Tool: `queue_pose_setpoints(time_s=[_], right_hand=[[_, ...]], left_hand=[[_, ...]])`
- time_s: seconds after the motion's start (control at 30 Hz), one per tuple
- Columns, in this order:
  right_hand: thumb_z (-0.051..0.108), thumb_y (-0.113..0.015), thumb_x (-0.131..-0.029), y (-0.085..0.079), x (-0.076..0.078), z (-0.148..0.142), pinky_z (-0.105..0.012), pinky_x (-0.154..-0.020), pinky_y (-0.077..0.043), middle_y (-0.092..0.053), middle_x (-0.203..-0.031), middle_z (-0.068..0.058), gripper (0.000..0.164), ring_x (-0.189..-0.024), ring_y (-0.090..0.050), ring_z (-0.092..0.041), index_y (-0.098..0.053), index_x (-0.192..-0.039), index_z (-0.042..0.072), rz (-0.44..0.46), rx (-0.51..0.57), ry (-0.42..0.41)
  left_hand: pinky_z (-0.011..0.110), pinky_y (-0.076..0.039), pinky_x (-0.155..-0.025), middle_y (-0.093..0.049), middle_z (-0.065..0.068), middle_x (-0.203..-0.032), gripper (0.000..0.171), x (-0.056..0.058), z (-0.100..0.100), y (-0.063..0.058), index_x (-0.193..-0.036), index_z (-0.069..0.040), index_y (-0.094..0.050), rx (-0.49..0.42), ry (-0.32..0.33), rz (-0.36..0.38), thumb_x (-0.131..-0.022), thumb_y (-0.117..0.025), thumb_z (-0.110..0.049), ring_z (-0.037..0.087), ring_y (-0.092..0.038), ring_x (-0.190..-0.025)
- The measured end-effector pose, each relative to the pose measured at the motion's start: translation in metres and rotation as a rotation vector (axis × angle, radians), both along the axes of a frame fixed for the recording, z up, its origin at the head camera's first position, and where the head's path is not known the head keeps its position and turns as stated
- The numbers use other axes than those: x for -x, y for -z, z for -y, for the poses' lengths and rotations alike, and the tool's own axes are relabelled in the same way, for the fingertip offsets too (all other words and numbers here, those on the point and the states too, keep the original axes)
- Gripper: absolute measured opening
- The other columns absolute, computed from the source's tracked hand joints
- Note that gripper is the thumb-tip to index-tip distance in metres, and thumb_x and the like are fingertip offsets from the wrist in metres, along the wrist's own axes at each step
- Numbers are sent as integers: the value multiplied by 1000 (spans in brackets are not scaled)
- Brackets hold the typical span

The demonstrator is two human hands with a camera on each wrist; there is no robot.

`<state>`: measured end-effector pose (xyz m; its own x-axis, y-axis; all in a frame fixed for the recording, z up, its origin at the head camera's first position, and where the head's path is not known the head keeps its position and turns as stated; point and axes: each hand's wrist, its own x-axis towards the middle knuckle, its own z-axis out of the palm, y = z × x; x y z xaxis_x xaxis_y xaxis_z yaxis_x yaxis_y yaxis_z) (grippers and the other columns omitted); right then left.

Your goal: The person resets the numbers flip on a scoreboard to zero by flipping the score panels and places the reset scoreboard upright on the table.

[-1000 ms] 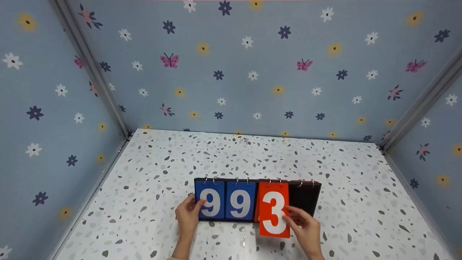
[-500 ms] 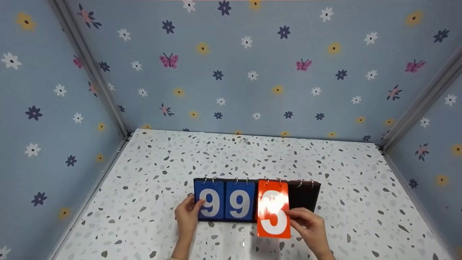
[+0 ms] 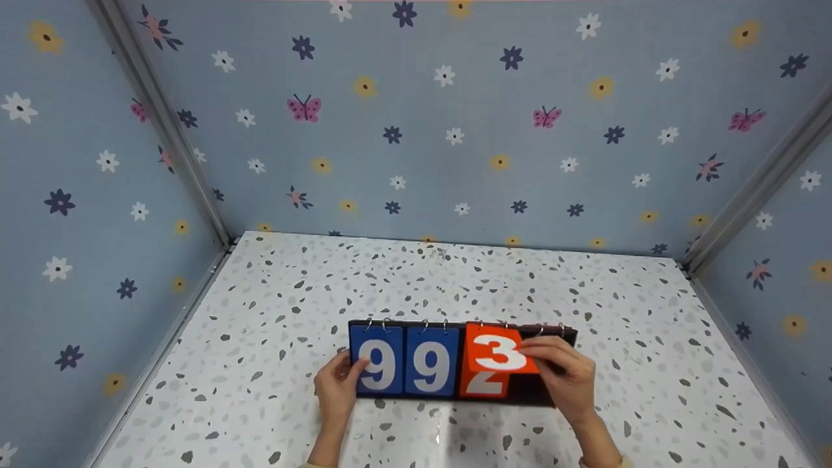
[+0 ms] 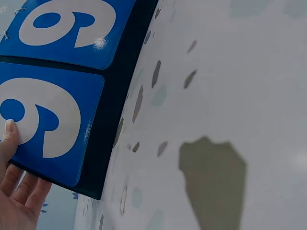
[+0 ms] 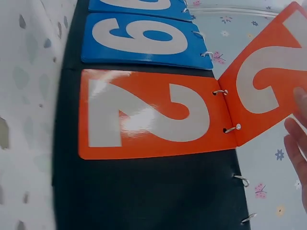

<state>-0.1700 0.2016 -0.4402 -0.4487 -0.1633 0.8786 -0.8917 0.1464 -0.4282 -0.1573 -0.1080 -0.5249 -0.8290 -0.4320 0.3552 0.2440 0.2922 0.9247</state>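
A black flip scoreboard (image 3: 530,391) stands on the table with number cards hung on metal rings. Two blue cards, each a 9 (image 3: 378,365) (image 3: 431,368), fill its left half. My left hand (image 3: 336,393) grips the board's left end, thumb on the front of the outer blue card and fingers behind. My right hand (image 3: 570,376) pinches the right edge of a red card with a 3 (image 3: 497,352), swung up on its rings. Beneath it shows a red 2 card (image 5: 158,115); in the right wrist view the lifted card (image 5: 264,72) stands away from it.
The speckled white table (image 3: 312,279) extends around the board. Patterned blue panels (image 3: 422,130) enclose the back and sides, with metal posts (image 3: 169,123) at the corners. The board's rightmost slot (image 5: 153,196) shows bare black with two rings.
The red 3 card has swung from hanging down to tilted up, uncovering a red 2. My right hand has risen with it. My left hand has stayed on the board's end.
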Motion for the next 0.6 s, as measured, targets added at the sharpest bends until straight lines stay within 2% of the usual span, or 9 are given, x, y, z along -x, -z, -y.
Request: queue_pose_setpoints(time_s=[0.17, 0.37, 0.43, 0.6], right_hand=[[-23, -64, -64, -12, 19, 1, -23, -71, -47, -62, -74, -19, 19, -72, -60, -24, -65, -78, -10, -35, 33, 32], [-30, -64, -56, -22, 41, 1, -17, -60, -47, -62, -71, -17, 28, -68, -60, -15, -63, -74, -9, -5, 42, 118], [-30, -64, -56, -23, 48, 1, -16, -60, -46, -62, -70, -17, 27, -67, -59, -14, -62, -73, -10, 10, 46, 143], [-25, -66, -59, -23, 64, 5, -17, -64, -45, -63, -70, -17, 22, -64, -58, -15, -64, -74, -9, 37, 37, 224]], left_hand=[[22, -47, -60, -62, 16, -71, 17, 2, 1, 3, -87, 8, -63, 10, 0, 13, -73, -69, 0, 23, -58, -64], [20, -47, -61, -63, 10, -72, 19, 12, 6, 27, -88, 4, -65, -12, 0, 35, -73, -71, -8, 16, -58, -65], [20, -47, -61, -63, 8, -73, 20, 15, 8, 33, -88, 2, -66, -22, -2, 38, -73, -72, -11, 14, -57, -65], [20, -47, -61, -63, 7, -73, 21, 15, 9, 36, -88, 0, -66, -26, -4, 42, -73, -72, -14, 13, -57, -65]])
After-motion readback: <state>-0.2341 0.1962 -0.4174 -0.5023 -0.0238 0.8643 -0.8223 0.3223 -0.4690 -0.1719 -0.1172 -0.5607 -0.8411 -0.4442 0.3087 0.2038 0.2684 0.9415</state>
